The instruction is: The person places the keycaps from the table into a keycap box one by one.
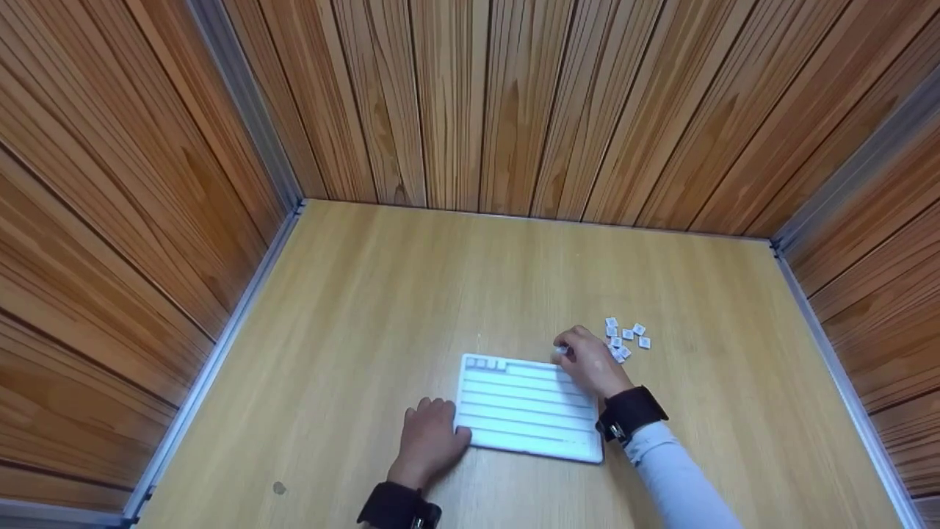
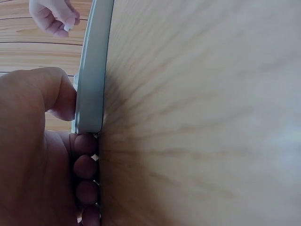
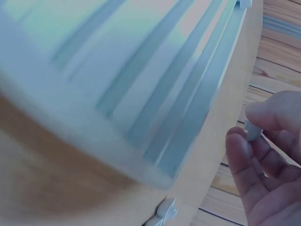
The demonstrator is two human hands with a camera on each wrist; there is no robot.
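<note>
A white board with ridged rows (image 1: 532,408) lies on the table, and several small white tiles (image 1: 485,363) sit at the left end of its top row. My left hand (image 1: 429,439) rests at the board's left edge, its thumb (image 2: 61,96) on the edge and its other fingers on the table beside it. Over the board's upper right corner, my right hand (image 1: 593,361) pinches a small white tile (image 3: 254,131) between thumb and fingertips. The marking on that tile is hidden.
Several loose white tiles (image 1: 628,334) lie scattered on the table just right of my right hand. Wooden plank walls (image 1: 514,103) enclose the table (image 1: 411,286) at the back and both sides. A small dark round spot (image 1: 279,488) shows at the front left.
</note>
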